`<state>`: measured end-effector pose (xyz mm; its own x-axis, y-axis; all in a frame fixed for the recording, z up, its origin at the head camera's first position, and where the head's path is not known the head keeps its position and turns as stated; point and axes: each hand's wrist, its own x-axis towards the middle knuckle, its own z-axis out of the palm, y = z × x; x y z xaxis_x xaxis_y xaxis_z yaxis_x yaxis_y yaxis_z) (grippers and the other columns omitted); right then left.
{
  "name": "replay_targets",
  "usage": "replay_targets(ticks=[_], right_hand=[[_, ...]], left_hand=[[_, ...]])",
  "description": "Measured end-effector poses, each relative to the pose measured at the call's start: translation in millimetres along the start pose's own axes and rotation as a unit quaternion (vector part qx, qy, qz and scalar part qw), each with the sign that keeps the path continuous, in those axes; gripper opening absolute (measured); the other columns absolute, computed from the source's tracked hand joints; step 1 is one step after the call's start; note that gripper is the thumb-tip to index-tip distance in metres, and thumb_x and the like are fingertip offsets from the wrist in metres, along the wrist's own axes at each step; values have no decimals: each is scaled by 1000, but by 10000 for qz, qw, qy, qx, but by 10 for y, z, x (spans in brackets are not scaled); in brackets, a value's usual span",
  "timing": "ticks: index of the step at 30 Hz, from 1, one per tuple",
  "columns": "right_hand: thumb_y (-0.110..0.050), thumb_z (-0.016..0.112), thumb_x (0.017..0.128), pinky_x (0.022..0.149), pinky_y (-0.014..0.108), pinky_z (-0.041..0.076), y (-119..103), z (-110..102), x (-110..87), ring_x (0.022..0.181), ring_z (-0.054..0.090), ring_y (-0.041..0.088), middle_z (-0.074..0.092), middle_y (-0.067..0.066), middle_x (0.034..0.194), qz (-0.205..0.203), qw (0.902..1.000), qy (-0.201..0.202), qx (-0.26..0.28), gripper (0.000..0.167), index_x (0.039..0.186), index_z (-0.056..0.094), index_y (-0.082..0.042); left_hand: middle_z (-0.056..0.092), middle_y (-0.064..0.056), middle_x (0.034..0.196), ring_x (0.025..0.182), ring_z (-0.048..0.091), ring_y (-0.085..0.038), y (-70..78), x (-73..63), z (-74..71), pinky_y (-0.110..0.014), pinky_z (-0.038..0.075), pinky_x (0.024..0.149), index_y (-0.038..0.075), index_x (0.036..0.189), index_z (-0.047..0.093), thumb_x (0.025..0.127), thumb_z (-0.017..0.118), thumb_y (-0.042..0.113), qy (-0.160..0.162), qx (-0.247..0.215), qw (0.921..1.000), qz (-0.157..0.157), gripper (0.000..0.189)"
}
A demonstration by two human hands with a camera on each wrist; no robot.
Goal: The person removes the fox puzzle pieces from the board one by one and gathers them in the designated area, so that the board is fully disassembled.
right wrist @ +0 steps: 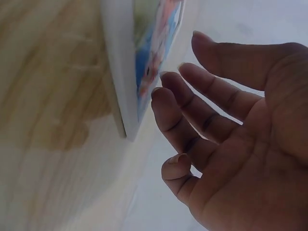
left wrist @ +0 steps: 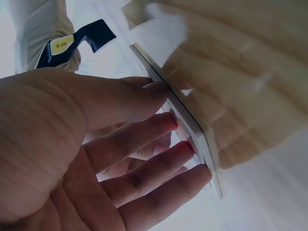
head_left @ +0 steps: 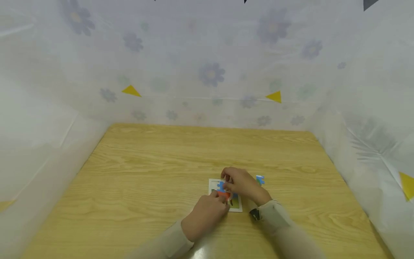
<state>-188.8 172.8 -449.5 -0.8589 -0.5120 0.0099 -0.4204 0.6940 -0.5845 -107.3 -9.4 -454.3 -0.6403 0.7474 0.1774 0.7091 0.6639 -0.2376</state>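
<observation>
A small jigsaw puzzle (head_left: 237, 203) with a white border lies flat on the table, and blue, red and green parts of its picture show between the hands. My left hand (head_left: 207, 216) rests its fingertips on the near left part of the puzzle; in the left wrist view its thumb lies along the edge of the puzzle board (left wrist: 199, 139). Over the far right part hangs my right hand (head_left: 244, 185), fingers loosely bent. The right wrist view has these fingers (right wrist: 168, 110) beside the puzzle's picture with nothing between them and the thumb. Both hands hide much of the puzzle.
A loose blue-and-green puzzle piece (head_left: 260, 179) lies on the wooden table (head_left: 145, 172) just right of my right hand. White flowered sheeting (head_left: 181, 79) surrounds the table at the back and sides. A dark strap (head_left: 254, 214) is on the right wrist.
</observation>
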Motion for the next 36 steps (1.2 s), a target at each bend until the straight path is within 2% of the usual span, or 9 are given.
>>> replay_targets(ticks=[6, 12, 18, 26, 32, 36], right_hand=[[-8, 78, 93, 69, 30, 53, -17, 39, -27, 74, 61, 6, 63, -7, 91, 103, 9999, -26, -77, 12, 100, 70, -11], [-8, 78, 92, 69, 31, 51, -17, 66, -16, 77, 57, 10, 63, -5, 94, 161, 9996, 66, -213, 17, 106, 68, -10], [-8, 77, 93, 73, 32, 51, -21, 75, 9, 82, 57, 12, 62, -1, 96, 140, 9995, 52, -273, 16, 104, 65, -8], [-7, 76, 93, 70, 30, 49, 4, 102, 27, 82, 53, 14, 53, 1, 97, 238, 9995, -162, -108, 17, 101, 61, -7], [-2, 73, 93, 76, 35, 51, -26, 72, 12, 87, 53, 17, 53, 4, 101, 76, 9998, -103, -152, 18, 107, 62, -7], [2, 70, 93, 75, 33, 51, -50, 76, -6, 85, 53, 16, 54, 3, 99, 43, 9998, -135, -138, 18, 108, 63, -4]], left_hand=[[72, 12, 96, 74, 58, -10, 9, 24, 16, -20, 45, 44, 32, 98, 80, 86, 83, 22, -33, 33, 10000, 5, 16], [72, 10, 95, 73, 59, -11, -4, 32, 43, -21, 46, 44, 31, 96, 80, 85, 83, 20, 97, 59, 9999, 31, 16], [72, 9, 94, 72, 59, -11, -4, 38, 56, -20, 45, 43, 30, 98, 81, 87, 82, 20, 270, 258, 9993, 55, 14], [75, 2, 107, 79, 64, -14, 0, 51, 42, -21, 50, 46, 29, 109, 81, 91, 78, 19, 231, 395, 9989, 67, 20], [74, 4, 104, 76, 62, -13, 0, 59, 49, -20, 47, 44, 28, 105, 82, 92, 78, 19, 341, 423, 9985, 66, 17], [75, 3, 105, 77, 63, -13, -2, 61, 54, -20, 47, 43, 27, 105, 82, 92, 78, 17, 460, 414, 9981, 41, 17]])
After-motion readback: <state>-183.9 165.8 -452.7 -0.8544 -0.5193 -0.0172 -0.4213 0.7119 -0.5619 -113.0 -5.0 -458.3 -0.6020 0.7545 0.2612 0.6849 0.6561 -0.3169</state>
